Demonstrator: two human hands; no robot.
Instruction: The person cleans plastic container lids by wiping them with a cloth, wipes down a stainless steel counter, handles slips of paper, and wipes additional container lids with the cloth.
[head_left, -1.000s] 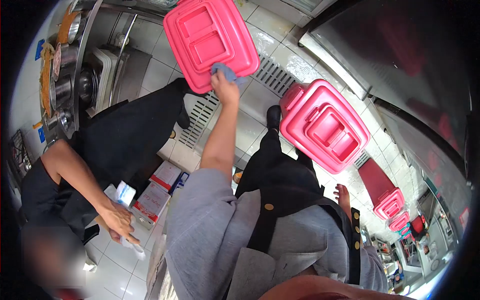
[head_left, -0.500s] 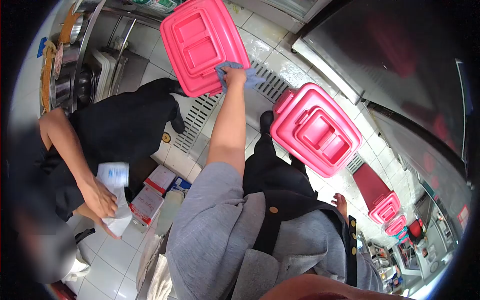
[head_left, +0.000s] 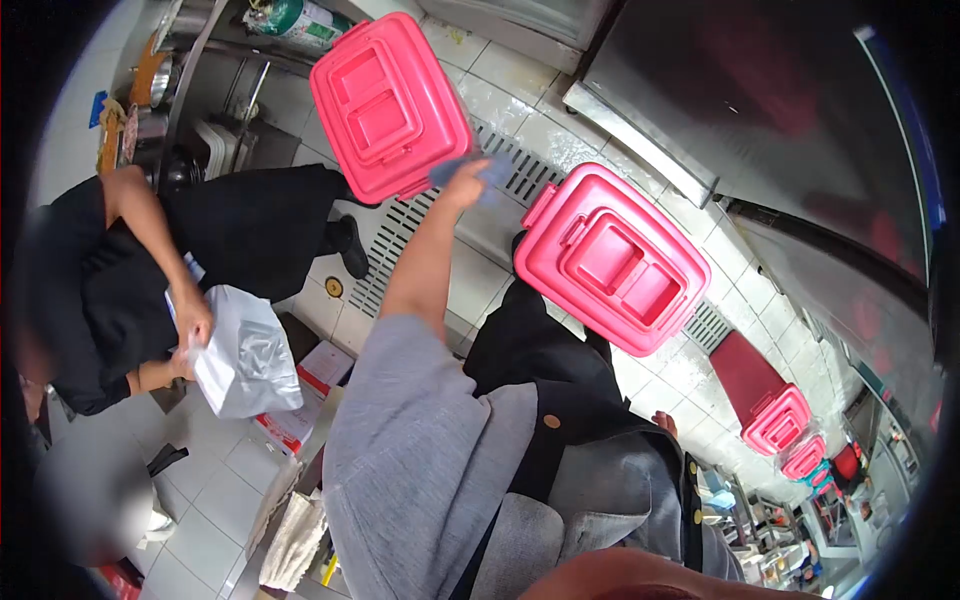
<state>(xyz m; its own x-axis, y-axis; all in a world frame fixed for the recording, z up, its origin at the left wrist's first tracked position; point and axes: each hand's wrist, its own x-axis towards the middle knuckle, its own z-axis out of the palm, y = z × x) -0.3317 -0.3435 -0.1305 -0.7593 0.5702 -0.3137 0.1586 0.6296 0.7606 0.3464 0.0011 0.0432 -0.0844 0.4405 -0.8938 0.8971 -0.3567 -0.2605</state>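
Note:
My left hand is closed around a blue-grey cloth, its free end smeared by motion. The cloth is beside the lower right corner of a pink lidded plastic bin. A second pink lidded bin stands on the floor to the right, in front of my legs. Low at my right side, only part of my right hand shows past the apron; its visible fingers look loose and hold nothing I can see.
On the left, a co-worker in black holds a white plastic bag. Floor drain grates run between us. More pink bins stand far right. A steel counter is at upper right, and a green gas cylinder at the top.
My left hand and the cloth have moved down from the first bin's lid to beside its corner. The co-worker's white bag has opened out. My view has shifted slightly.

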